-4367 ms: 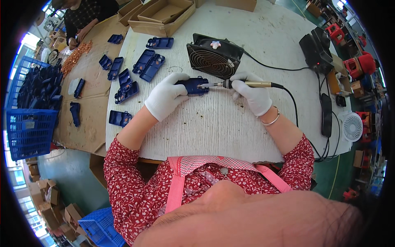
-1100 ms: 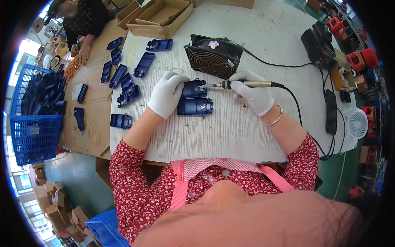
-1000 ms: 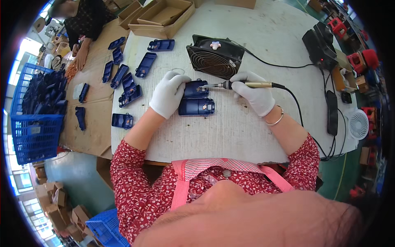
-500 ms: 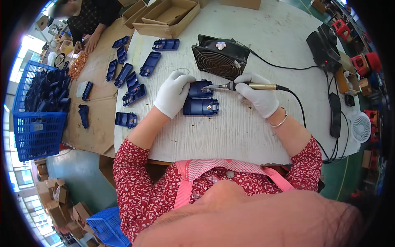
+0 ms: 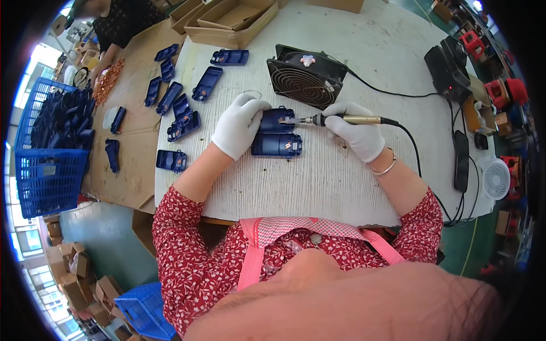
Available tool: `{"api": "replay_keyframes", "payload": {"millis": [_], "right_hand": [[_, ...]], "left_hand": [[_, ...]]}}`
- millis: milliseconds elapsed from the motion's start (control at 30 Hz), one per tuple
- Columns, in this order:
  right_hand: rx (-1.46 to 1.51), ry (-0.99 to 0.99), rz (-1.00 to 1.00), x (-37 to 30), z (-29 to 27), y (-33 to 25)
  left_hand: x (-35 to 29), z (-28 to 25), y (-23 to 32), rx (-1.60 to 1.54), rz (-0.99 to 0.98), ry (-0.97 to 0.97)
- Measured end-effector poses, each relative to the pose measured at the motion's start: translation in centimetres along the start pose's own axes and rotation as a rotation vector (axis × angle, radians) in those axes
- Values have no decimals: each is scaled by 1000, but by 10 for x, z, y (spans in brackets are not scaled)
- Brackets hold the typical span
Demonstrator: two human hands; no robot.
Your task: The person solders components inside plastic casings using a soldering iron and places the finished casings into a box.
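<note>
White gloves cover both my hands. My left hand [image 5: 239, 125] grips the left end of a dark blue plastic housing [image 5: 274, 120], fingers on its far edge. In my right hand [image 5: 357, 129] is a soldering iron [image 5: 362, 119] with a gold-coloured handle, held like a pen. Its tip touches or hovers just over the small parts at the housing's right end; which, I cannot tell. Just nearer to me lies a second blue housing [image 5: 275, 145] with a small copper-coloured piece at its right end. A black fan [image 5: 305, 79] stands beyond my hands.
More blue housings [image 5: 207, 83] lie to the left. A blue crate [image 5: 50, 176] full of them stands at far left, near a co-worker's arm [image 5: 106, 59] and a copper-coloured heap [image 5: 108, 80]. Cardboard trays [image 5: 230, 34] sit at the back; a black power unit [image 5: 447, 71] is at right.
The view has shifted slightly. My hands keep nearly the same pose at the housing, with the iron's tip still at its right end. The co-worker's arm at far left has moved.
</note>
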State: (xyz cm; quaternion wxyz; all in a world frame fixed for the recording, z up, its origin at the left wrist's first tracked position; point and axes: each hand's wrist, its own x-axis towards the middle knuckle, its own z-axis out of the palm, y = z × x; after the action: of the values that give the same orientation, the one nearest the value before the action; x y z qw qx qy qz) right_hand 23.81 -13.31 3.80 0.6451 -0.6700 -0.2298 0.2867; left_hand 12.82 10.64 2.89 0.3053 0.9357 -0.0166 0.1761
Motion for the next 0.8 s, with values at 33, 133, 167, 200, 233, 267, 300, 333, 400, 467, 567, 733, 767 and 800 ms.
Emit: {"api": "replay_keyframes", "payload": {"millis": [33,133,167,200,233,267,300,333,400,467,567,733,767,800], "right_hand": [[0,-9,-3,1,1,0],[-21,8,19,1,0,3],[-10,34,28,1,1,4],[1,60,36,1,2,4],[1,49,39,-1,3,-1],[5,26,31,-2,4,-2],[5,26,25,-2,5,-3],[4,35,24,-3,4,-2],[73,45,23,0,1,6],[212,97,11,1,-6,9],[287,66,13,4,-9,15],[320,34,20,4,-10,14],[313,39,22,3,-10,14],[306,45,25,3,-10,14]], "left_hand": [[0,0,-1,5,-5,6],[1,3,-3,25,28,41],[1,3,-3,7,39,42],[1,4,-4,-12,49,44],[1,4,-5,-16,63,55],[0,3,-4,1,51,67],[-2,1,-3,-6,40,42],[-2,0,-4,-21,34,12],[0,-7,-10,-28,68,-47],[4,-13,-16,41,182,-29],[12,-25,-42,458,67,264],[13,-40,-88,637,-263,179],[15,-41,-84,649,-274,131],[16,-41,-79,660,-284,82]]}}
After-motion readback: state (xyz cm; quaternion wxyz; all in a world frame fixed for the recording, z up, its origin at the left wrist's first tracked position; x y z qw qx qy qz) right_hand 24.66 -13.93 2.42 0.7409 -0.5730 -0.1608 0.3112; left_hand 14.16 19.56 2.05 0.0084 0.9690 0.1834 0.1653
